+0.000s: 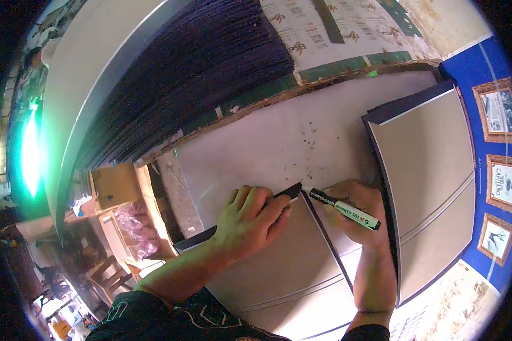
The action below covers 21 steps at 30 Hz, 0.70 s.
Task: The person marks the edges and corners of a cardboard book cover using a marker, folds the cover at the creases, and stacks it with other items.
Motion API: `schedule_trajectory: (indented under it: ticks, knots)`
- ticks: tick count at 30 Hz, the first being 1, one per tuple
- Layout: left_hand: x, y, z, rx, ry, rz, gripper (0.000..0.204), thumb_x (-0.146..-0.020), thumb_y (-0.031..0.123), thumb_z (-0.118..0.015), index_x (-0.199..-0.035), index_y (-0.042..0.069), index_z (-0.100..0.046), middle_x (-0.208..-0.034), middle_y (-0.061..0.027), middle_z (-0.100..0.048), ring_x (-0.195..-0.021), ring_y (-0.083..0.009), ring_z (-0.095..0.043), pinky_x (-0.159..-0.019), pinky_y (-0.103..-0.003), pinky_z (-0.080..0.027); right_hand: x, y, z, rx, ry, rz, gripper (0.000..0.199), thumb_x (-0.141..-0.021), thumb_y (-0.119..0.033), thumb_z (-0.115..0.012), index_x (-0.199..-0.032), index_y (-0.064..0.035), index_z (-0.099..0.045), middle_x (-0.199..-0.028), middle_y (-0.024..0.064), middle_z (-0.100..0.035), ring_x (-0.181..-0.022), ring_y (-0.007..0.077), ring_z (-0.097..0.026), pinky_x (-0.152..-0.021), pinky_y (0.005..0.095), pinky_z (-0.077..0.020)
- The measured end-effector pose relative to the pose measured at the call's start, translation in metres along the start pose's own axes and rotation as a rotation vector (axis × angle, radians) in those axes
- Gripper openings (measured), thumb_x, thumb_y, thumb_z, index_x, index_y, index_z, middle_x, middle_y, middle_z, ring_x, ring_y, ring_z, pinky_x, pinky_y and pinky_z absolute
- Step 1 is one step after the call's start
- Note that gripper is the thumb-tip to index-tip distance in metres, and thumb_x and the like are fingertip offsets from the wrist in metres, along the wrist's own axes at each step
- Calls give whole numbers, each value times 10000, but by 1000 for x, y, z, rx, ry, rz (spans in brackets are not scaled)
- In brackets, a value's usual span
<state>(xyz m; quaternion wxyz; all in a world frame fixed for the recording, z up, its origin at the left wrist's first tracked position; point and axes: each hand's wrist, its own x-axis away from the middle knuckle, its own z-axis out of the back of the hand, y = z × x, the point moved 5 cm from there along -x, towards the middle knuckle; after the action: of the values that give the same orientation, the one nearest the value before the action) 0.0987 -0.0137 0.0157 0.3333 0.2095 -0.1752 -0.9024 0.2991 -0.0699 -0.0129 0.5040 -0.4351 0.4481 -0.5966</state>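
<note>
My right hand [355, 207] grips a marker pen [347, 209] with a white barrel and black ends. The pen's tip end points left, beside the far corner of a beige panel [284, 267] with a dark edge strip. That panel lies in front of me, crossed by a thin double line. At the same corner my left hand [247, 219] is closed on the panel's dark edge, its thumb and forefinger close to the corner. Its fingertips are partly hidden, and the fingers of my right hand are partly in shadow.
A stack of similar beige panels [432, 170] lies at the right on the pale worktop [256, 142], which has dark crumbs on it. Beyond are stacked dark sheets [210, 74] and a large grey sheet [91, 62]. Framed pictures [498, 181] hang on a blue wall. A person [45, 54] is far left.
</note>
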Motion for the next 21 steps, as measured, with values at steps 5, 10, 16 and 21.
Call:
schedule_trajectory:
  ticks: [5,10,16,21]
  knots:
    - [-2,1,2,-3,-11,13,181,-785,162,-727,-943,118,-651,-822,-40,-482,-734,-214,-529,-619,-356,-443,-5,-16,1,212,-85,195,155,-783,-14,-710,-921,-4,-641,-845,80,-664,-728,117,-636,-652,245,-520]
    - [-2,1,2,7,3,12,175,-786,159,-725,-939,119,-652,-816,-39,-484,-742,-215,-530,-630,-358,-441,-4,-11,1,142,-65,133,161,-780,2,-706,-925,4,-637,-829,83,-661,-719,115,-634,-624,251,-523]
    - [-3,1,2,5,0,14,178,-776,150,-727,-936,122,-653,-815,-38,-486,-742,-216,-530,-638,-361,-437,-1,-6,-1,36,-34,-44,247,-718,-80,-744,-954,-49,-676,-821,101,-669,-704,219,-649,-647,313,-521]
    - [-2,-1,1,16,11,17,184,-771,149,-727,-937,122,-652,-816,-36,-488,-738,-216,-531,-639,-361,-437,-2,-2,3,-18,30,-140,231,-741,-88,-755,-956,-49,-680,-837,92,-679,-712,184,-651,-655,297,-525]
